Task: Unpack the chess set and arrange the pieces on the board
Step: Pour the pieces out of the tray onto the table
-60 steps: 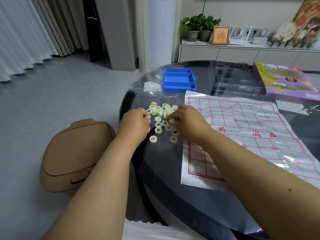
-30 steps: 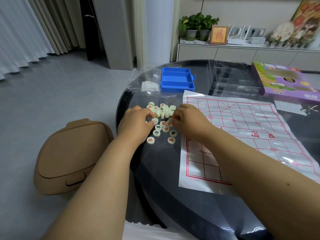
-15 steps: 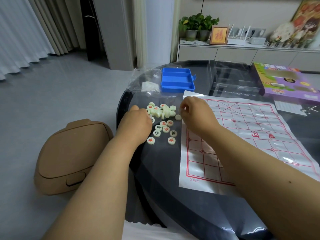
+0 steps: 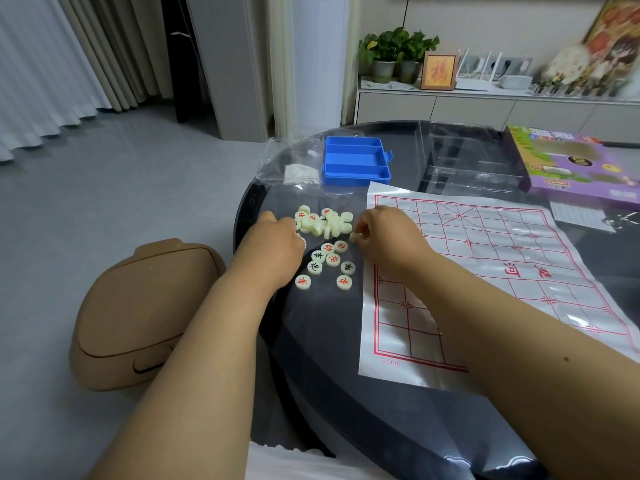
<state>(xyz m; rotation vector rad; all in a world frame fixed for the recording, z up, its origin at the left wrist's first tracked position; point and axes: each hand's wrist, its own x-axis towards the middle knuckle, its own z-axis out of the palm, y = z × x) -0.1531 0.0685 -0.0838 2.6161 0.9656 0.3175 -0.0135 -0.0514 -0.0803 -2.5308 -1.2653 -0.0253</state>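
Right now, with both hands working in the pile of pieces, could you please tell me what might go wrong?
The heap of cream round chess pieces lies close to the dark round glass table's edge; the left hand could knock some to the floor. The thin plastic board sheet lies wrinkled under the right hand, so it may slide or tip pieces.

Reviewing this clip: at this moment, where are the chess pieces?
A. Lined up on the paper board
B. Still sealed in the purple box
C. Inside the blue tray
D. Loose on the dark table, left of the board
D. The chess pieces lie in a loose cluster on the dark table, left of the board, which carries none, and the blue tray looks empty.
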